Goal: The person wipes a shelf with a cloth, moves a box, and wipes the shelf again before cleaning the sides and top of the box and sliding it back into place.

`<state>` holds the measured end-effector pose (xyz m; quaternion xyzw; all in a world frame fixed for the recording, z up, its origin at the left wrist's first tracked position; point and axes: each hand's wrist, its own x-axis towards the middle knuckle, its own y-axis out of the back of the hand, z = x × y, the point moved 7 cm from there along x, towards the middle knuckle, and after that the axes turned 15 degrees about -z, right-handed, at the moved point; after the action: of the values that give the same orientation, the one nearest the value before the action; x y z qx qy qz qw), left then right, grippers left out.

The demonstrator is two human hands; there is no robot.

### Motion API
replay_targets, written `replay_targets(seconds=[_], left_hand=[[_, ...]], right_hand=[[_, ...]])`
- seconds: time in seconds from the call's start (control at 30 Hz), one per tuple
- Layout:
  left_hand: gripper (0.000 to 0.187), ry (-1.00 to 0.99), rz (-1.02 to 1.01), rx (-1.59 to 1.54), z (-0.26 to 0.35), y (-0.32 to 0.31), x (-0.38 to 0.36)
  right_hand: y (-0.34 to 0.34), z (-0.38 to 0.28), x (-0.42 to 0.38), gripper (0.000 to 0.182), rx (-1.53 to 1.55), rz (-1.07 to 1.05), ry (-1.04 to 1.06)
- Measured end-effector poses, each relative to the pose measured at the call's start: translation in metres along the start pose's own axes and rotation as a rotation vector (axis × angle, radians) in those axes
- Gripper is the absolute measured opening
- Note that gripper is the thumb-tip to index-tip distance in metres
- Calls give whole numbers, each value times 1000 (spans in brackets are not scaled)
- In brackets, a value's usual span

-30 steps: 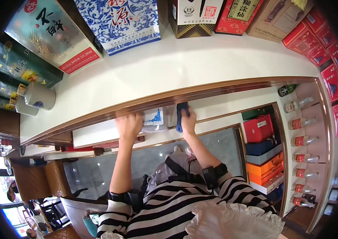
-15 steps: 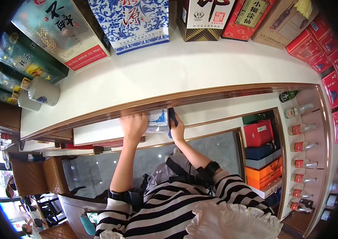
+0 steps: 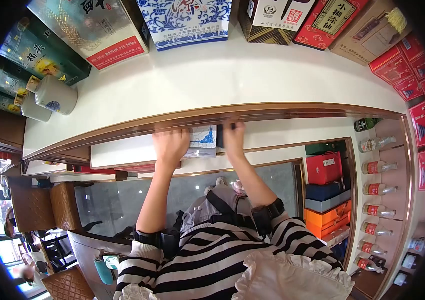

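One box (image 3: 203,137) sits on the lower shelf (image 3: 277,132). The left hand (image 3: 171,146) touches its nine o'clock side, fingertips hidden, so I cannot tell whether it grips. At the box's three o'clock, the right hand (image 3: 235,140) is clamped on a dark cloth (image 3: 220,136).

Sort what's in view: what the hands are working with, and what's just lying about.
In use:
- white-and-blue box, at the left hand
- dark item, blurred, at the right hand

Lying about:
- red-labelled bottles
- red package
- orange boxes
- two pale bottles
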<state>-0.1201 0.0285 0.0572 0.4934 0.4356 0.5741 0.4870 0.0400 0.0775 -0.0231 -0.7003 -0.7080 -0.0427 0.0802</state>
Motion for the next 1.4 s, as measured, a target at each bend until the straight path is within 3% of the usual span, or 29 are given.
replay_targets(seconds=[0.13,0.2,0.33,0.43,0.47,0.5,0.57,0.67,0.77,0.83,0.9,0.93,1.03,1.1,1.27,1.3,1.37,1.4], left_hand=[[25,24,23,-125,2,10,-2],[25,74,-103,-152,-1,2,2],[26,83,-11,-164,2,12,-2],[27,118,-108,-216,-2,10,2],[27,101,-71,-248,-1,14,1],[26,88,-37,-279,-1,17,0],[26,104,-67,-297,-2,18,1],[25,107,-91,-301,-3,12,1],[23,70,-54,-264,0,11,0],[23,42,-18,-242,2,13,1],[22,42,24,-215,4,14,0],[23,57,-56,-217,3,10,2],[24,64,-89,-220,4,13,2],[25,47,-65,-243,5,17,1],[26,35,-62,-301,-1,11,1],[27,48,-85,-290,-2,9,2],[27,64,-116,-284,-3,4,2],[28,72,-120,-246,-3,4,1]], right_hand=[[-7,52,0,22,95,-132,-214],[-3,76,0,22,20,-73,-194],[7,159,-23,24,-304,-208,-339],[21,178,-30,23,-364,-322,-458],[27,185,-27,22,-340,-258,-491],[31,142,-24,22,-256,-120,-384],[31,98,-13,17,142,-50,-357],[17,47,1,17,345,-117,-400],[-6,7,4,27,53,-31,-155],[-7,12,6,30,14,-43,-179],[-5,38,10,30,-140,-69,-52],[-4,65,11,30,-138,-69,-52],[2,150,10,29,-123,-99,-178],[6,185,-8,27,-273,-227,-492],[28,182,-16,22,-6,-54,-503],[30,152,-13,22,-12,-53,-503],[24,68,-8,16,430,3,-376],[22,42,-9,16,425,7,-381]])
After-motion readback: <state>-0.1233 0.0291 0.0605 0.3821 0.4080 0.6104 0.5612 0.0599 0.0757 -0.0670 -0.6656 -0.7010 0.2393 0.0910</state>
